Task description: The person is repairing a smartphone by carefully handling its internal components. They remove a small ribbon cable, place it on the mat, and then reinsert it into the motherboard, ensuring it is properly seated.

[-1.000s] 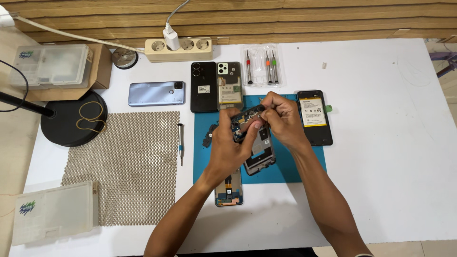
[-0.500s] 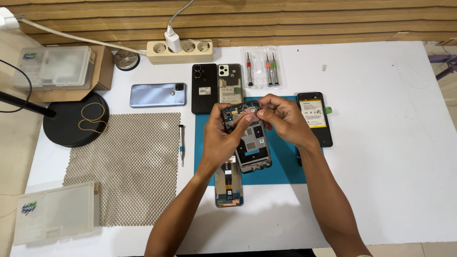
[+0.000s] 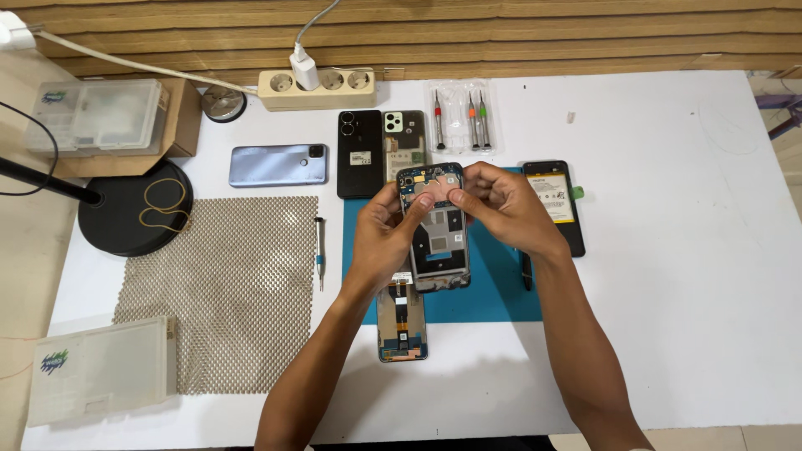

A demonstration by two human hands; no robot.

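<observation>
- Phone frame point(image 3: 436, 225) now lifted upright btwn both hands, above the blue mat point(image 3: 493, 284) — earlier lower, tilted.
- Left hand point(image 3: 383, 238) grips frame's left edge, thumb on top.
- Right hand point(image 3: 501, 209) — fingers curled, pinching frame's upper right.

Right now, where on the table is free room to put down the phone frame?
Bare white table lies right of the battery, and along the front edge below the blue mat. Crowded: the back row of phones, screwdrivers and the mat under both hands.
</observation>
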